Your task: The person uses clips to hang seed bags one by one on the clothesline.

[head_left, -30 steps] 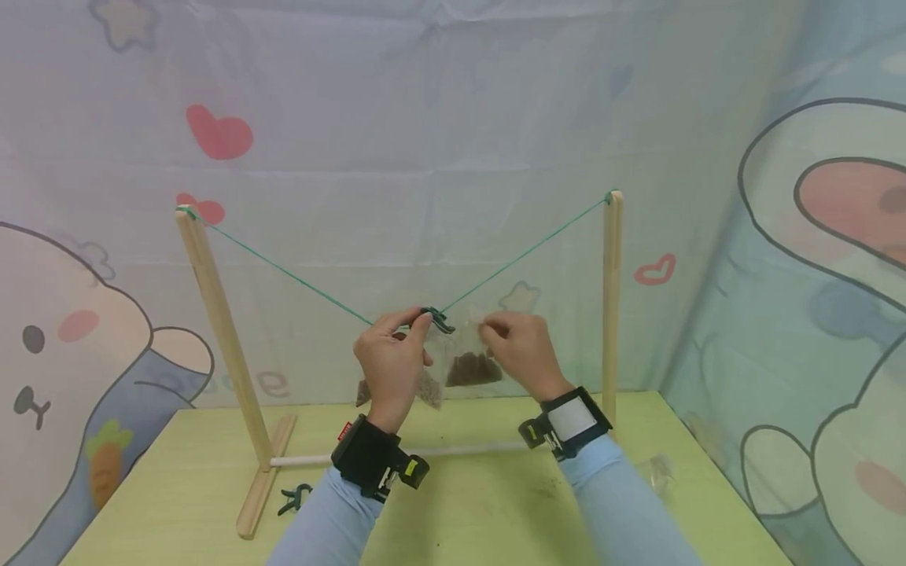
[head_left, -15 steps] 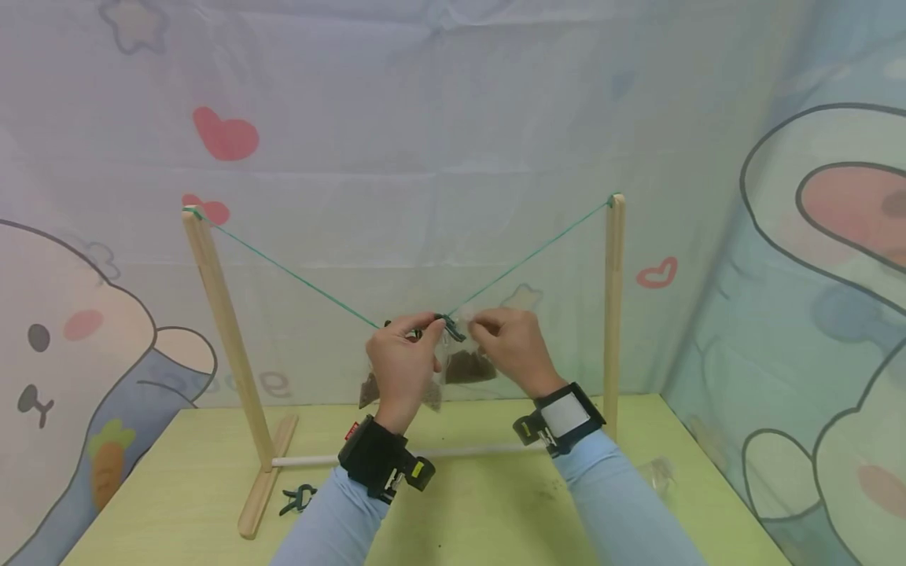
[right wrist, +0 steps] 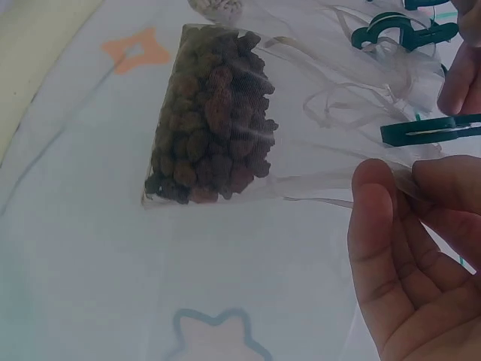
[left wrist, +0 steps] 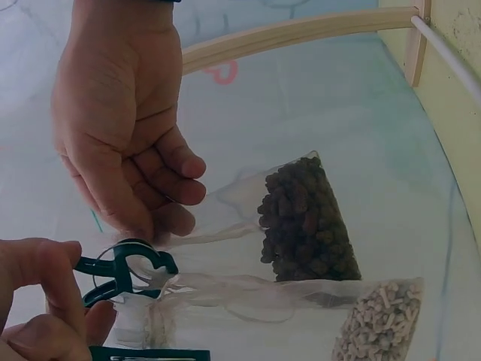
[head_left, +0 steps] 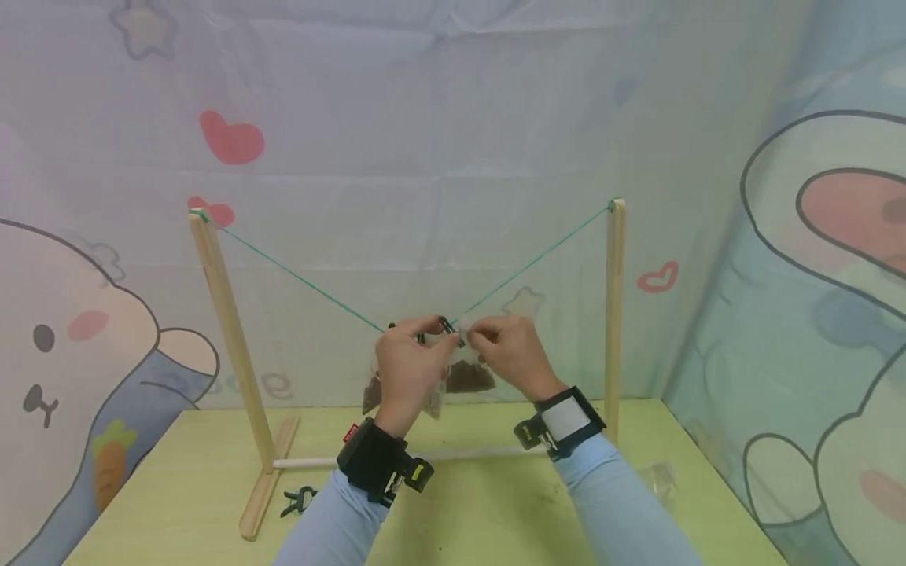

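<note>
My left hand (head_left: 414,360) pinches a dark green spring clamp (head_left: 451,332) between thumb and fingers at the low point of the cord (head_left: 311,288). Close beside it on the right, my right hand (head_left: 515,354) pinches the top edge of a clear plastic bag (right wrist: 323,162) of dark brown pebbles (right wrist: 214,120). That bag hangs just below both hands. Another clear bag with pale pellets (left wrist: 383,320) hangs alongside, near another green clamp (left wrist: 150,353). A bag with dark contents (head_left: 371,393) shows partly behind my left hand in the head view.
Two wooden posts (head_left: 230,330) (head_left: 616,314) carry the cord, joined low down by a white rod (head_left: 304,462). A loose green clamp (head_left: 298,500) lies on the yellow table (head_left: 495,511) by the left foot. A clear bag (head_left: 658,479) lies at right.
My left hand has moved a little right with the clamp and my right hand slightly left with the bag's top. Clamp and bag edge are now close together.
</note>
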{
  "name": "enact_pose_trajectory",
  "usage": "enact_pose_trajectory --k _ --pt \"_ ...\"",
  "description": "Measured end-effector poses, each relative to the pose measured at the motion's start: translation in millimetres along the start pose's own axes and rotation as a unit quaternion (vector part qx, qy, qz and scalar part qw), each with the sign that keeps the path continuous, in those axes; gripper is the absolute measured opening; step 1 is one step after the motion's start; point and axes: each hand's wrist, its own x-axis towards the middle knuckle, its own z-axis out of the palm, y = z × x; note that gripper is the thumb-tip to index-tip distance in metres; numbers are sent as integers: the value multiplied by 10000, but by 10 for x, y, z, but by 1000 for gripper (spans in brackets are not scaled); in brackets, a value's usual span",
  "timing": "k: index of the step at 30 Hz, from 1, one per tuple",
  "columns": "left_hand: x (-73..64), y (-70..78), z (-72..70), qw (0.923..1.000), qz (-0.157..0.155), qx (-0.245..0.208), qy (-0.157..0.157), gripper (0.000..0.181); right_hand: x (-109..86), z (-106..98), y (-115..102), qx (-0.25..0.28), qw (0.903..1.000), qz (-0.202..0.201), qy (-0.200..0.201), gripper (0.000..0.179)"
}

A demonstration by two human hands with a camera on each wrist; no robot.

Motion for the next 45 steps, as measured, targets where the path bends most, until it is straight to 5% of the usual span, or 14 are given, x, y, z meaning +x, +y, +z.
enact_pose_trajectory --k 5,9,16,25,36,41,45 --pt "-11 31 -33 9989 69 407 -229 33 2 -13 -2 -58 9999 30 -142 17" --pt "-28 16 -90 9920 502 1114 -321 36 8 -17 -7 -120 9994 41 -322 16" --pt "-49 -57 -391 9645 1939 1728 -465 35 24 -85 35 -540 9964 22 -656 17" --pt "-233 -190 -794 9220 2796 2678 -116 38 -132 -305 51 -773 9966 -292 0 15" --pt "-528 -459 -986 8875 2981 3510 165 48 -555 -227 228 -1306 9801 -1016 1097 21" --pt "-697 -614 -1015 8751 3002 3789 239 52 -827 -60 344 -1455 9733 -938 1510 24" --pt "-835 -727 -1018 8733 2877 3921 288 52 -1042 93 401 -1457 9735 -660 1637 24"
